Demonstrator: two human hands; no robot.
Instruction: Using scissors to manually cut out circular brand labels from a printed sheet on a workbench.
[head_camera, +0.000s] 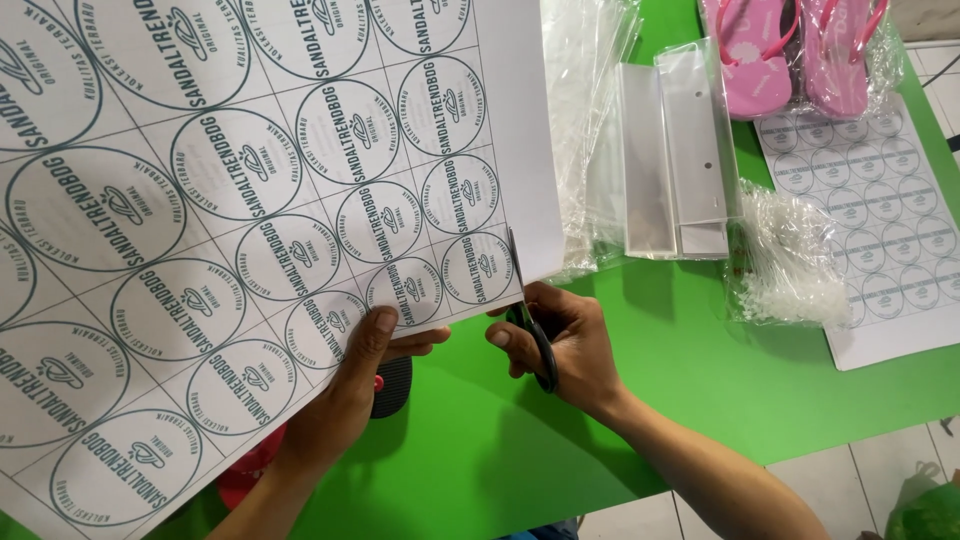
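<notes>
My left hand (350, 385) pinches the lower edge of the sheet (250, 200), thumb on top, fingers under it. The sheet is white, printed with a grid of round labels, held up close and tilted so it fills the left and upper view. My right hand (565, 345) is clenched around the handles of the scissors (530, 310); the blades bite into the sheet's bottom edge, along a grid line just inside its right margin.

Both hands sit over bare green table (500, 450), with open room below and to the right of my right wrist. Past the sheet's right edge lie crumpled clear bags (585, 120), then a white box (675, 160) lying open. Right of that sit a bag of small white plastic bits (790, 260) and a second label sheet (890, 230) at the table's right edge. Pink sandals (790, 50) in wrap lie at the far edge. A dark sandal (393, 385) shows under my left hand.
</notes>
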